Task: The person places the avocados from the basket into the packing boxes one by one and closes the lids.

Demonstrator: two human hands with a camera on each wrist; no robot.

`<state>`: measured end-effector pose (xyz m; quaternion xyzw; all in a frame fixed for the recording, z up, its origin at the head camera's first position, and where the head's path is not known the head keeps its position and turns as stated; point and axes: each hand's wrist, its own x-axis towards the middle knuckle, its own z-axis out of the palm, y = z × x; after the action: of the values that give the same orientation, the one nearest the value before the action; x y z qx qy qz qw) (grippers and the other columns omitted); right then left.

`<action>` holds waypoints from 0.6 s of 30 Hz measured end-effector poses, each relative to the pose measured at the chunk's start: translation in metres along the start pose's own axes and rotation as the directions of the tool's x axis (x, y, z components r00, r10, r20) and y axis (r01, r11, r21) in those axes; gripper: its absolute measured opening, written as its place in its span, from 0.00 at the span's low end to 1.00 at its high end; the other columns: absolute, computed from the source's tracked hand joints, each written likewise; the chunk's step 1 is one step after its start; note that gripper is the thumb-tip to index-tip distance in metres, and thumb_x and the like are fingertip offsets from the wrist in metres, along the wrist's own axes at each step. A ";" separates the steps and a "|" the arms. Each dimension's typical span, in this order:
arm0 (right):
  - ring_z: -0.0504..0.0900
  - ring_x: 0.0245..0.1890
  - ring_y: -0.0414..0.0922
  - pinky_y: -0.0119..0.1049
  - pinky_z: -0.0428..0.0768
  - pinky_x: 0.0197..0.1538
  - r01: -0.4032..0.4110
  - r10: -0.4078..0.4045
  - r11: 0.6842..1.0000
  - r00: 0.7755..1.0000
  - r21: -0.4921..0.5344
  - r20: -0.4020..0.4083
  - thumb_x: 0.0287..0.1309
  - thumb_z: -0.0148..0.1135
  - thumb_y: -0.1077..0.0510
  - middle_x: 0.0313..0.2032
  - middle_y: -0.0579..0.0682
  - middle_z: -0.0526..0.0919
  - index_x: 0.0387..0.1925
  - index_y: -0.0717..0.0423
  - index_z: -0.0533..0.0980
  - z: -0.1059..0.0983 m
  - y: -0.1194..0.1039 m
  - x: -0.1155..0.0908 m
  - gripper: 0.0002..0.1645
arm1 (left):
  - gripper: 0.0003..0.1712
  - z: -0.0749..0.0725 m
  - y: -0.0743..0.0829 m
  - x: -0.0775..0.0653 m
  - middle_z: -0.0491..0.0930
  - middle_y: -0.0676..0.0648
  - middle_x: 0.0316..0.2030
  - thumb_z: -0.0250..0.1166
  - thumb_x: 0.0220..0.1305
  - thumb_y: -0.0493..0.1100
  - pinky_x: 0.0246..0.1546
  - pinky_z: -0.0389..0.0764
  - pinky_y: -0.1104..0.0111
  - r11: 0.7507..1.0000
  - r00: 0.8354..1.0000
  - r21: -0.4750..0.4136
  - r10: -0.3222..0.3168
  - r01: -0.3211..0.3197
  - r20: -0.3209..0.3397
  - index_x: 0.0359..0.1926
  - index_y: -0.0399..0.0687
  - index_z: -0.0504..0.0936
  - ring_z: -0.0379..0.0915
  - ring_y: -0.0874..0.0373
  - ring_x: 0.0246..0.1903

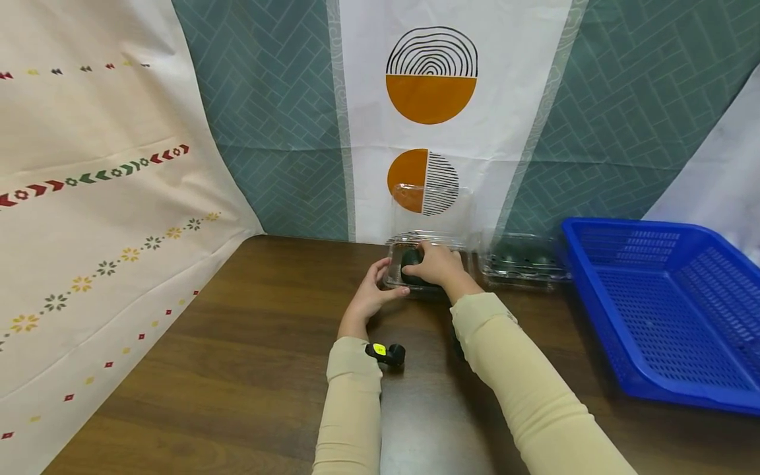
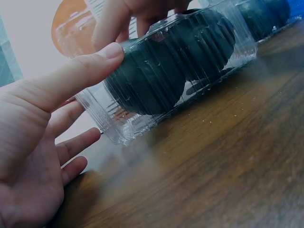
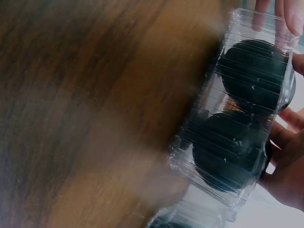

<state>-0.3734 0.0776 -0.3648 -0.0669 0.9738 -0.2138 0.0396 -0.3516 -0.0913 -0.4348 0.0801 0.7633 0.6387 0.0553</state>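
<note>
A hinged clear plastic clamshell [image 1: 396, 287] stands with its lid [image 1: 436, 198] raised at the back of the table. Inside sit two dark green avocados, side by side in the left wrist view: a near one [image 2: 147, 83] and a farther one [image 2: 209, 45]. My right hand [image 1: 441, 265] reaches in from above and grips the left avocado [image 1: 410, 266], thumb on its near side. My left hand [image 1: 369, 298] holds the clamshell's left end, its thumb at the front rim and its other fingers spread along the end wall.
A second clear clamshell [image 1: 522, 272] with dark green avocados stands just to the right. Beyond it a large blue plastic basket [image 1: 629, 349] takes up the table's right side. Patterned cloth [image 1: 273, 132] hangs right behind the clamshells. The brown wooden table [image 1: 237, 369] extends toward me.
</note>
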 end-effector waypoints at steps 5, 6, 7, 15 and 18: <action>0.64 0.60 0.58 0.56 0.51 0.62 -0.017 0.017 0.998 1.000 -0.059 0.001 0.54 0.56 0.33 0.59 0.57 0.71 0.63 0.54 0.64 0.004 -0.001 0.000 0.43 | 0.48 -0.001 0.005 -0.001 0.54 0.45 0.68 0.74 0.48 0.44 0.64 0.46 0.48 1.000 1.000 -0.006 -0.004 0.004 0.013 0.67 0.56 0.56 0.42 0.51 0.69; 0.63 0.61 0.59 0.57 0.49 0.63 -0.016 0.016 0.996 1.000 -0.083 0.004 0.55 0.54 0.32 0.59 0.57 0.70 0.64 0.54 0.64 0.004 -0.002 0.000 0.43 | 0.49 -0.001 0.005 -0.001 0.54 0.46 0.69 0.74 0.48 0.44 0.64 0.47 0.48 1.000 1.000 -0.004 -0.004 0.004 0.013 0.68 0.56 0.56 0.42 0.52 0.69; 0.62 0.61 0.59 0.57 0.47 0.64 -0.014 0.015 0.994 1.000 -0.110 0.005 0.55 0.53 0.31 0.60 0.57 0.70 0.64 0.54 0.64 0.004 -0.002 0.000 0.43 | 0.49 -0.001 0.006 -0.001 0.54 0.45 0.69 0.74 0.48 0.44 0.64 0.47 0.48 1.000 1.000 -0.004 -0.001 0.001 0.015 0.68 0.56 0.56 0.42 0.52 0.69; 0.71 0.55 0.55 0.55 0.58 0.62 0.067 -0.085 0.984 0.991 -0.167 -0.101 0.60 0.42 0.29 0.52 0.55 0.77 0.59 0.53 0.71 0.000 0.003 -0.002 0.40 | 0.48 0.000 0.000 0.000 0.55 0.47 0.68 0.73 0.49 0.44 0.64 0.50 0.51 1.000 1.000 0.007 0.026 -0.026 0.012 0.68 0.56 0.56 0.43 0.53 0.68; 0.76 0.45 0.54 0.51 0.70 0.51 0.074 -0.078 0.997 0.959 -0.024 -0.274 0.62 0.46 0.35 0.43 0.54 0.81 0.50 0.54 0.76 -0.014 0.015 -0.003 0.31 | 0.48 0.000 -0.001 0.001 0.54 0.46 0.68 0.73 0.49 0.44 0.64 0.51 0.52 0.999 0.999 0.013 0.036 -0.036 0.020 0.68 0.55 0.55 0.43 0.52 0.68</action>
<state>-0.3739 0.0971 -0.3580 -0.0744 0.9680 -0.2158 -0.1044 -0.3522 -0.0912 -0.4357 0.1002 0.7654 0.6336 0.0507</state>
